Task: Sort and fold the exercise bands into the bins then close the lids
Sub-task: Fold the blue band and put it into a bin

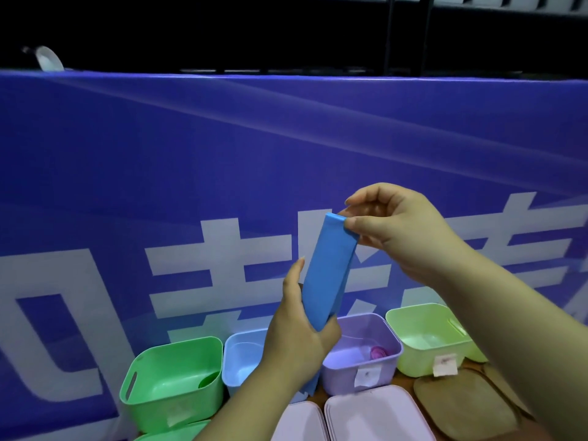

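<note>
A blue exercise band (pixel 327 275) is held up flat and folded in front of me. My right hand (pixel 401 230) pinches its upper end between thumb and fingers. My left hand (pixel 299 338) grips its lower end, and a loose tail hangs below the wrist. Under the hands stand a green bin (pixel 171 380), a light blue bin (pixel 240 358), a purple bin (pixel 366 367) and a pale green bin (pixel 429 338), all without lids. A pink rolled band (pixel 378 352) lies in the purple bin, and a green band (pixel 208 380) lies in the green bin.
Pink lids (pixel 378 415) and brown wooden lids (pixel 467 405) lie in front of the bins. A blue banner (pixel 222 148) with large white characters rises right behind the bins. A green lid's edge (pixel 171 434) shows at the bottom left.
</note>
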